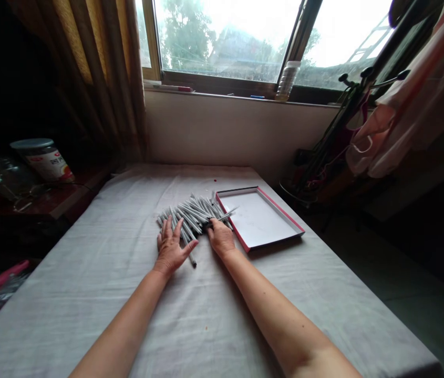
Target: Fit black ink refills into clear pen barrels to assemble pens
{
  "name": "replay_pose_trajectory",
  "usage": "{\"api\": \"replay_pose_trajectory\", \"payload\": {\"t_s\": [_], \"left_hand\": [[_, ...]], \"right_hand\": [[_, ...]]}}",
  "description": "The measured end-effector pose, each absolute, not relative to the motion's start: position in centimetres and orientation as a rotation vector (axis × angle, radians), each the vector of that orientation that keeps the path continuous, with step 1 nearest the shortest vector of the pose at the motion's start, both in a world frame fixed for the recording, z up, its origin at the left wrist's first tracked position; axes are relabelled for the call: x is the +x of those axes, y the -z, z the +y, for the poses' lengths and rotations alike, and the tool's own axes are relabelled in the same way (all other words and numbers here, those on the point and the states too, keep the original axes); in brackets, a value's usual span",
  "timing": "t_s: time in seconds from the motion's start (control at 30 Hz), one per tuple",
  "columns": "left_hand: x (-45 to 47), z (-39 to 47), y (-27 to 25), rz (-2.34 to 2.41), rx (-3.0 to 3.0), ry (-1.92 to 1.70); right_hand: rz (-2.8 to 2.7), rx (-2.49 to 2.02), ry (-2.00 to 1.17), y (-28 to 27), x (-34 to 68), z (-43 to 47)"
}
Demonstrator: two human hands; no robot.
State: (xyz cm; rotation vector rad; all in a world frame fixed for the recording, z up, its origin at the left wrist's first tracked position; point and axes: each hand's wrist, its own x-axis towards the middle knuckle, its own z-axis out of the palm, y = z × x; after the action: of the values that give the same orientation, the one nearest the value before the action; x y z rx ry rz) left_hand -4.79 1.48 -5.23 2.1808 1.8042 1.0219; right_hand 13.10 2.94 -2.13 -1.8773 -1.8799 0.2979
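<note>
Left hand (169, 254) — spread, released — over grey sticks (192, 212). Right hand (222, 239): grip indeterminable; shallow tray (263, 218) to its right.

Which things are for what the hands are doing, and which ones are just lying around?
Part of the job:
- left hand, spread at the pile
- right hand, also at the pile
- grey sticks
- shallow box, probably, since it's right beside them

Just around:
- jar with a bluish lid
- clear bottle
- hanging clothes
</note>
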Motion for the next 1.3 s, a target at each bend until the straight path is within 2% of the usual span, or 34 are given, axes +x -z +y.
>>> {"api": "replay_pose_trajectory", "payload": {"t_s": [0.17,0.4,0.67,0.83,1.0,1.13,1.3], "left_hand": [[-5.3,-1.3,4.7,1.702,2.340,-0.721],[-2.9,0.4,3.4,1.845,2.309,-0.521],[0.7,3.5,3.3,2.007,2.260,-0.644],[0.4,4.7,3.0,2.094,2.196,-0.683],[0.0,2.7,3.6,1.973,2.361,-0.849],[-0.6,-0.7,4.1,1.808,2.523,-0.810],[-1.1,-4.3,4.0,1.673,2.580,-0.799]], "right_hand": [[-1.860,-1.808,-0.315,2.4,13.4,4.2],[-1.782,-1.720,-0.370,2.7,15.3,0.6],[-1.990,-2.029,-0.090,2.1,16.0,-3.1],[-1.996,-2.110,-0.085,1.5,15.9,-2.5],[-1.878,-2.141,-0.130,1.1,16.9,-3.7],[-1.685,-1.993,-0.065,1.0,18.5,-4.9],[-1.385,-1.577,0.024,1.0,20.5,-6.1]]}}
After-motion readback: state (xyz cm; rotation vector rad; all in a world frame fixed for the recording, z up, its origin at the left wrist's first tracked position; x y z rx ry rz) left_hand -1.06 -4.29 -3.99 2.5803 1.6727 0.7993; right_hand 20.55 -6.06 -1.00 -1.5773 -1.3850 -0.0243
